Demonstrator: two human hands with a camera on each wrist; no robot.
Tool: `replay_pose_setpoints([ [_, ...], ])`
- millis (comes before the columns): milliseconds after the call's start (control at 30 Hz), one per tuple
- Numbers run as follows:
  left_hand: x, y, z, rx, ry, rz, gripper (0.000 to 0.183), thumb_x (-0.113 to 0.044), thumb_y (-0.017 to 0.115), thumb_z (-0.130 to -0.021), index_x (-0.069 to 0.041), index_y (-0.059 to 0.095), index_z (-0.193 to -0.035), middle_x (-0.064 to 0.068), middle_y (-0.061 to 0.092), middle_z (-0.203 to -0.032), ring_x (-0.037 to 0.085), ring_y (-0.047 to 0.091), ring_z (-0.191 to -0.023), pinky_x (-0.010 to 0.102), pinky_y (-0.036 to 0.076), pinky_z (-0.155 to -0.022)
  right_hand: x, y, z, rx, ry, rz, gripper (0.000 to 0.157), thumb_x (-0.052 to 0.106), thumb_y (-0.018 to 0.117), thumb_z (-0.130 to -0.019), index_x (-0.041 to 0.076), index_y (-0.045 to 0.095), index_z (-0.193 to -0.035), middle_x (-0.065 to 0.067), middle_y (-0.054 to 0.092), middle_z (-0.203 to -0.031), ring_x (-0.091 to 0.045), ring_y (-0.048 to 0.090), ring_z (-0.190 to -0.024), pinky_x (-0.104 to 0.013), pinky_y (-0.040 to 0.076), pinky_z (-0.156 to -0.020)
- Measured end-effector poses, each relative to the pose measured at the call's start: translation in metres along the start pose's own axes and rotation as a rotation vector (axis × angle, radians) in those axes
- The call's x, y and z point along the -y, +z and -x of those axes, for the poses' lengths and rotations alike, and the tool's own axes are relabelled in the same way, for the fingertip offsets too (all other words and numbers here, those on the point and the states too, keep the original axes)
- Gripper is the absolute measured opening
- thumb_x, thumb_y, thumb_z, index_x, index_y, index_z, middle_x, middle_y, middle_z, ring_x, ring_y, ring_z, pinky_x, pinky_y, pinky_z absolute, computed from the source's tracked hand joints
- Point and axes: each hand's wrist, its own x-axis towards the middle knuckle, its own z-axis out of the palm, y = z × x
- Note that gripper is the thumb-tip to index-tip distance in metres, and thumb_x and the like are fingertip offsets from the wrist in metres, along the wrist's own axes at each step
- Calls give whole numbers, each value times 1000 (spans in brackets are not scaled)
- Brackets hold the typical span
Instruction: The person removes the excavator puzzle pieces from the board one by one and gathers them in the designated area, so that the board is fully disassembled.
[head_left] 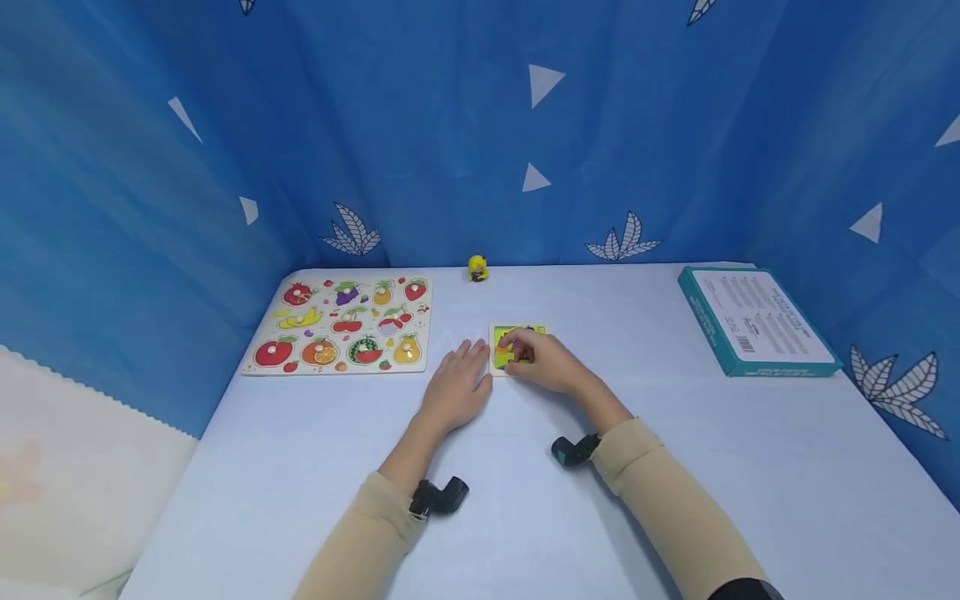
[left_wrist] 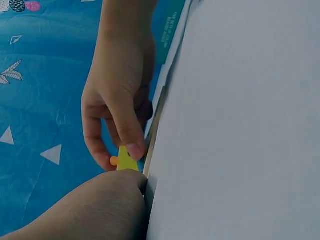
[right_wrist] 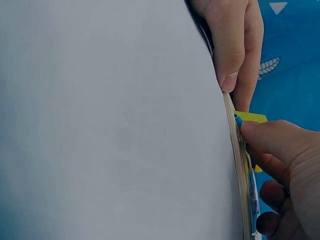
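A small square wooden puzzle board (right_wrist: 239, 165) with a bright yellow-green picture lies flat in the middle of the white table. My right hand (head_left: 547, 361) is over it, thumb and fingers pinching a yellow puzzle piece (left_wrist: 126, 161). In the left wrist view that piece stands tilted up, with an orange bit at its side. My left hand (head_left: 456, 390) lies palm down at the board's left edge, fingers fairly straight, the thumb right at the edge. The right hand covers much of the board's picture in the head view.
Left of the hands lies a fruit peg puzzle (head_left: 345, 327). A teal box (head_left: 761, 321) with a white label lies at the right. Near the back edge stands a small yellow figure (head_left: 477, 268). Behind the table hangs a blue patterned curtain (head_left: 450, 133).
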Motion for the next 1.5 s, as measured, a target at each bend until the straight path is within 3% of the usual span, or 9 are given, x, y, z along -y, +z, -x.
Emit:
replay_pose_setpoints([
  [500,-1,-1,-2,3,0,12,58,-38,41,-103,-13,34,-155,0,29,-164,22,18,-155,43,15,-127,-4,-16,9,5,45,-116,37,17,75,-88,16,64,-123,-4,61,-92,-20,53,-79,-28,46,-70],
  [767,1,0,0,11,-7,4,57,-39,41,-104,-14,33,-156,-2,26,-164,20,16,-155,41,12,-127,-12,-40,31,-2,132,-130,37,20,76,-87,20,64,-122,-5,64,-98,-24,52,-82,-29,46,-69],
  [1033,0,-2,1,-5,-1,32,57,-37,43,-103,-13,34,-155,0,28,-164,22,17,-155,42,14,-127,-33,-60,55,-32,179,-109,39,18,75,-88,16,63,-125,-7,63,-99,-24,51,-82,-30,44,-69],
  [1500,1,-1,1,-4,-1,33,58,-38,42,-103,-14,33,-156,0,27,-164,21,17,-155,41,13,-128,-57,-65,79,-8,194,-89,38,20,78,-86,17,66,-122,-5,64,-97,-23,52,-84,-26,45,-70],
])
